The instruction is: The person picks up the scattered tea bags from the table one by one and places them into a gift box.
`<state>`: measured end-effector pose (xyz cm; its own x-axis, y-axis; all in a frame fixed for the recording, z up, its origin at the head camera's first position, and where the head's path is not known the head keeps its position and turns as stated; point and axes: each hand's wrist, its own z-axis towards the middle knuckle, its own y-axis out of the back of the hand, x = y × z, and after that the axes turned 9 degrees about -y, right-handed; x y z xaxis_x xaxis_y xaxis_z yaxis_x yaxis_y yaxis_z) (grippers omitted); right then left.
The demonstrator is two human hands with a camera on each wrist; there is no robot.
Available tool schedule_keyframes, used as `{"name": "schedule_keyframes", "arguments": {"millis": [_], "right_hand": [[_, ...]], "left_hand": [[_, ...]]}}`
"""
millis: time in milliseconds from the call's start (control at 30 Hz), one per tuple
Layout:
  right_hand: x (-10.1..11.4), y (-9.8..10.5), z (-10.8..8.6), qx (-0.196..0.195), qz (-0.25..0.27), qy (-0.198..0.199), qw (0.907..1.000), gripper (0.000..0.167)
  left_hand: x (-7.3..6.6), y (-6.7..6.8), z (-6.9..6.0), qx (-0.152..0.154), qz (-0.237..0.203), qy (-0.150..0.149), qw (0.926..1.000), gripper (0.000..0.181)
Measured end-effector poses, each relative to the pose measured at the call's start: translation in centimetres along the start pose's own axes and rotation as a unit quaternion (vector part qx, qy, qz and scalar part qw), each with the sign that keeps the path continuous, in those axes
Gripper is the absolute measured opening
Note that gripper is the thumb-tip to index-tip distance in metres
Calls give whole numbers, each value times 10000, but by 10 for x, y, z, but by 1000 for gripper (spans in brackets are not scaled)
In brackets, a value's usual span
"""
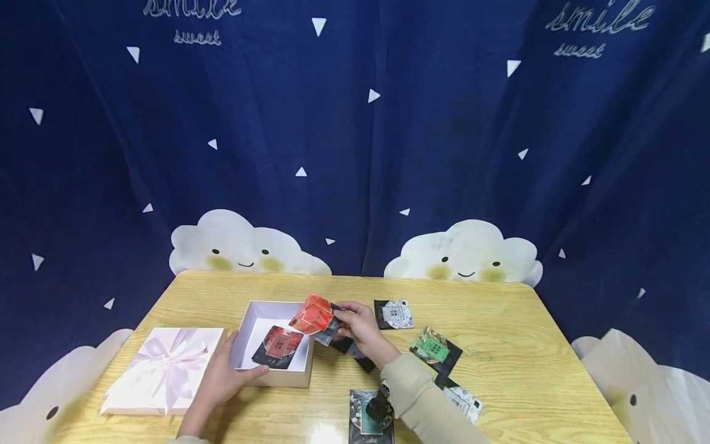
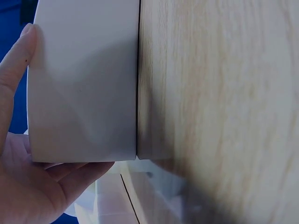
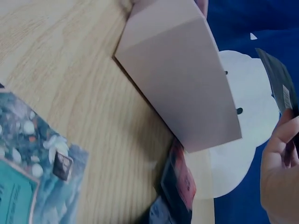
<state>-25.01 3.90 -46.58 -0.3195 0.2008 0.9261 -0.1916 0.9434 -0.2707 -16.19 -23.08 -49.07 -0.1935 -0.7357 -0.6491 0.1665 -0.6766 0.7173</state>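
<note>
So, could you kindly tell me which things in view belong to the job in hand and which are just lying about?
Likely the job:
red packet, in the right hand
open box, gripped by the left hand
packet inside the box
loose packets

Apparently lying about:
white bow-topped lid, untouched
backdrop curtain

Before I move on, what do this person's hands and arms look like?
The left hand and right hand are ungloved. A long cream sleeve covers the right side, with a small black device near its end. On the left, only a pale sleeve edge shows.
</note>
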Motion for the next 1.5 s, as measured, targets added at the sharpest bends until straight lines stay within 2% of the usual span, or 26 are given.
{"name": "schedule_keyframes", "arguments": {"millis": [400, 633, 867, 1100, 1500], "right_hand": [[-11, -26, 9, 130, -298, -196, 9993, 32], [-15, -36, 10, 405, -388, -269, 9981, 31], [-14, -42, 8, 652, -869, -260, 9937, 36], [-8, -40, 0, 807, -1136, -253, 9899, 40], [7, -17, -19, 868, -1469, -28, 9853, 35]], "left_hand": [[3, -1, -1, -113, 18, -159, 9998, 106], [3, -2, -1, -147, 16, -169, 9997, 106], [4, -2, -1, -162, -2, -184, 9997, 106], [3, -2, -1, -177, 38, -188, 9997, 106], [1, -1, -1, -131, 50, -166, 9998, 105]]}}
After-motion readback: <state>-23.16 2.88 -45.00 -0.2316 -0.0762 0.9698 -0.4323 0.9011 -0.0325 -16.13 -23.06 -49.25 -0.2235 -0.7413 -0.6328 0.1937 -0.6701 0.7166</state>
